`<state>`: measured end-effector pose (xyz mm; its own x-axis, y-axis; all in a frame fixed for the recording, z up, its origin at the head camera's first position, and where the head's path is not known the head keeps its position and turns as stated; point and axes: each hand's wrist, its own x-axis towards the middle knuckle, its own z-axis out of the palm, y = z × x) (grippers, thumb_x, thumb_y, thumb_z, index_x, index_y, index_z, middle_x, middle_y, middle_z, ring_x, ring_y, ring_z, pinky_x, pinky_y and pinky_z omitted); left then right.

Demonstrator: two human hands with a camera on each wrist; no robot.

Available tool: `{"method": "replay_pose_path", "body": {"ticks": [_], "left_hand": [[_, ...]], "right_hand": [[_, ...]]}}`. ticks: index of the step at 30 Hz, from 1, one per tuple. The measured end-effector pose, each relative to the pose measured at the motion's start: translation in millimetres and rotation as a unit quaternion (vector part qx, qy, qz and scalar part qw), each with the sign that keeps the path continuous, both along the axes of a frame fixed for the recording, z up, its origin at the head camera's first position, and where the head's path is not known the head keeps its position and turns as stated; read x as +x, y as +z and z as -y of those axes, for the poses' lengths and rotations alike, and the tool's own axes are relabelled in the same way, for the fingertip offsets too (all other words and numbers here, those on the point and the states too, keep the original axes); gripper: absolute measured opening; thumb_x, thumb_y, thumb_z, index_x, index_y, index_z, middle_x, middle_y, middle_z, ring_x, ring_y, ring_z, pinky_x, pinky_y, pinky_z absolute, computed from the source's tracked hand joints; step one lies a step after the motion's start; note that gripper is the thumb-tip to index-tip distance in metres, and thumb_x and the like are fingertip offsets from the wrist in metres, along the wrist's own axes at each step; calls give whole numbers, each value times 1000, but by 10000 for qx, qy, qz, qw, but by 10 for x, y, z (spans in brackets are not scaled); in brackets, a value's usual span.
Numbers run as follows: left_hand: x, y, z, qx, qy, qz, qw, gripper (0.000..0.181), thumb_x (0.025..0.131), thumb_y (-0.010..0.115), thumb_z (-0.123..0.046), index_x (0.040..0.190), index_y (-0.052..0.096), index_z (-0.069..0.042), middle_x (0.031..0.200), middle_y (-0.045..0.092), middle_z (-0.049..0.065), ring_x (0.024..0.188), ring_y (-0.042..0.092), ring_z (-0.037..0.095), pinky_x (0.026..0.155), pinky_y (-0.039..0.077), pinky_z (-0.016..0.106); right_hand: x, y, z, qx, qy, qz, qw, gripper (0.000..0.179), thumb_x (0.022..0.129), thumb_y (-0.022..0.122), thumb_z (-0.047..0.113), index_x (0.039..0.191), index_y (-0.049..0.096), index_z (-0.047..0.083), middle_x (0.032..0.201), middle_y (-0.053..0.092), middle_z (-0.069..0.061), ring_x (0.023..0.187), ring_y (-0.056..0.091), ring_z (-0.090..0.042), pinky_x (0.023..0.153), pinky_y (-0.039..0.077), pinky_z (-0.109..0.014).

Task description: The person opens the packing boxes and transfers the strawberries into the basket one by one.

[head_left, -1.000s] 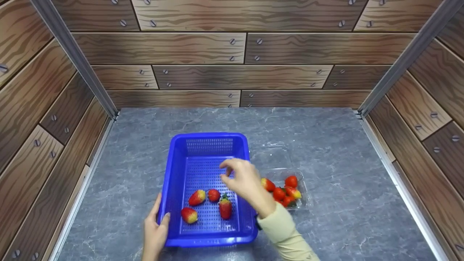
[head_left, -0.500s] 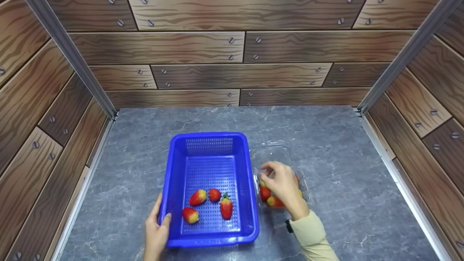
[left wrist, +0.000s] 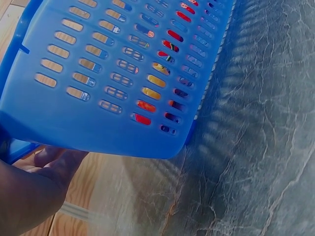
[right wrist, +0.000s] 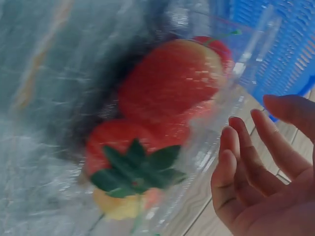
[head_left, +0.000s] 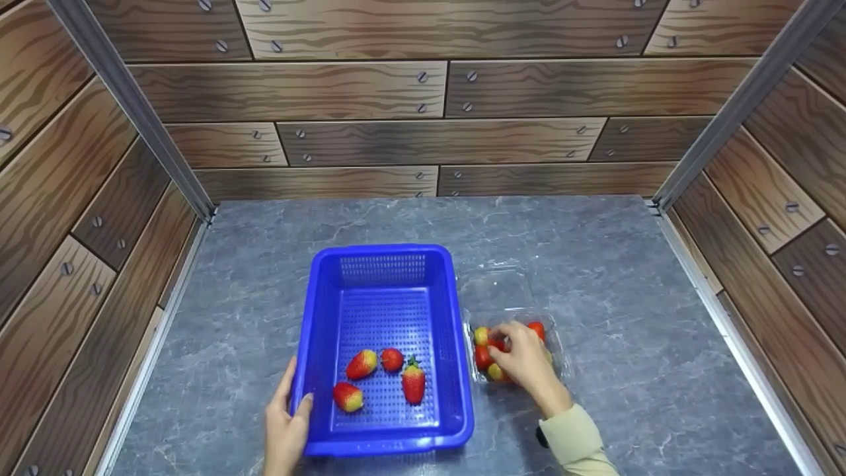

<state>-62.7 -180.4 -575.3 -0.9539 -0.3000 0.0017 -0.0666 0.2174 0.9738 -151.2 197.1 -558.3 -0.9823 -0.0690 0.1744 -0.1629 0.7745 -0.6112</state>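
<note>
My left hand (head_left: 285, 423) grips the left rim of a blue plastic basket (head_left: 383, 446), thumb over the edge and fingers outside. In the left wrist view the slotted wall of the basket (left wrist: 98, 123) stands above the hand (left wrist: 37, 189), red and yellow fruit showing through. On the basket floor lie several strawberries (head_left: 414, 385). My right hand (head_left: 529, 363) is over a clear plastic clamshell box (head_left: 562, 363) holding more red and yellow strawberries (head_left: 482, 357). The right wrist view shows that hand (right wrist: 261, 182) with loosely bent fingers and nothing between them, beside the strawberries (right wrist: 167, 83).
The clear lid (head_left: 496, 284) of the box lies folded back behind it, close to the basket's right side. Grey marbled tabletop (head_left: 634, 317) surrounds everything. Wood-patterned walls (head_left: 436, 142) bound it at the back and both sides.
My right hand has moved from above the basket rightward and down to the clear box of strawberries. The left hand keeps its grip, and the strawberries in the basket have stayed put.
</note>
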Motion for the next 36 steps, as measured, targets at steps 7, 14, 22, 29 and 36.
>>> {"method": "replay_pose_path", "body": {"ticks": [7,14,22,29,36], "left_hand": [[-8,11,7,32,-37,38,10000,67,88,55,14,151,40,-4,151,42,19,133,45,34,102,38,15],[7,2,20,46,-18,127,9999,68,89,55,13,152,37,-6,152,41,21,133,45,37,108,41,48],[14,-25,19,15,-3,172,9999,68,89,54,12,152,38,-6,150,43,21,130,48,37,103,47,45],[7,-21,16,117,54,12,9999,67,89,55,13,151,40,-5,149,45,20,129,49,34,99,46,20],[0,-31,0,128,50,-93,9999,66,89,56,14,151,39,-3,149,45,20,129,49,32,95,43,11]], "right_hand": [[6,-92,-19,12,319,179,9993,20,73,79,1,92,74,6,89,64,-3,80,57,-19,72,53,-39],[5,-171,21,293,448,283,9982,24,71,79,2,94,74,7,87,59,1,81,56,-18,73,52,-38],[34,-201,83,653,325,287,9969,28,68,81,6,95,75,10,86,60,1,81,56,-20,69,51,-40],[38,-236,137,870,153,240,9958,33,66,83,8,98,75,11,89,62,-2,86,62,-29,69,54,-46],[28,-253,146,967,3,202,9951,33,66,83,9,98,74,13,89,63,-3,83,64,-33,64,53,-47]]}}
